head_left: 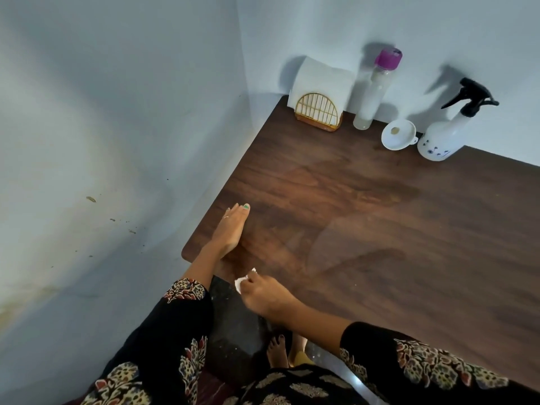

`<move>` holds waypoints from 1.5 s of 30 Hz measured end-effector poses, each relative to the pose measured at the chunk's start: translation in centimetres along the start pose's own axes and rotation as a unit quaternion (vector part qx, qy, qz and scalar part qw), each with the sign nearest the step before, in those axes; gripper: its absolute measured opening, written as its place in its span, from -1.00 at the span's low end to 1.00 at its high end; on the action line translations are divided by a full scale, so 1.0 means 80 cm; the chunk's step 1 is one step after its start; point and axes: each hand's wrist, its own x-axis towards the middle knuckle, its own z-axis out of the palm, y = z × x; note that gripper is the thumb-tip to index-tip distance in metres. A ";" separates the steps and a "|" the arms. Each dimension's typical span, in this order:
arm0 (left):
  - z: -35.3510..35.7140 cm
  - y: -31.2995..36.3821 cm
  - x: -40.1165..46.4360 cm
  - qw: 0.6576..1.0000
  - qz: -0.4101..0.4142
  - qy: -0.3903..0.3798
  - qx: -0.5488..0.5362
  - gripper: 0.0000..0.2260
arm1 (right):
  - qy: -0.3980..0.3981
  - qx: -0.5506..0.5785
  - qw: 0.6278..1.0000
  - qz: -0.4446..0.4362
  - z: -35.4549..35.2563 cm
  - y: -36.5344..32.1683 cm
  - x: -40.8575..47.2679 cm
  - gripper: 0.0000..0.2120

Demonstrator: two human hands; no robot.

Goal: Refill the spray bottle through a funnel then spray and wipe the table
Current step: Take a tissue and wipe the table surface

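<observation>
Most of the white tissue [241, 281] is hidden inside the right hand [263, 296], near the table [380, 229] corner. The table's right side runs past the picture's edge. The marks on the spray bottle [444, 133] are too small to read.

Dark brown wood grain across the table [380, 229], with darker streaks. White spray bottle [444, 135] dotted with small blue motifs, topped by a black trigger head. White funnel [398, 135]. Clear refill bottle [368, 95], milky inside, capped in magenta. White napkins in a gold wire holder [319, 111]. White tissue [240, 283]. Black sleeves [423, 363] with cream and red florals. Pale blue-grey walls [117, 112].
</observation>
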 end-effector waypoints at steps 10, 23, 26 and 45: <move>0.001 0.013 -0.023 0.998 0.019 -0.052 0.001 -0.82 | -0.160 0.384 0.907 0.063 -0.090 0.056 -0.025 -0.75; 0.031 0.087 -0.075 0.964 -0.043 -0.228 -0.131 -0.70 | 0.087 0.684 0.663 0.290 -0.122 0.130 -0.090 -0.71; 0.030 0.088 -0.071 0.963 -0.042 -0.216 -0.154 -0.77 | 0.141 0.697 0.629 0.314 -0.117 0.130 -0.086 -0.71; 0.082 0.089 -0.074 0.973 -0.026 -0.036 -0.227 -0.88 | 0.302 0.728 0.477 0.389 -0.092 0.093 -0.101 -0.83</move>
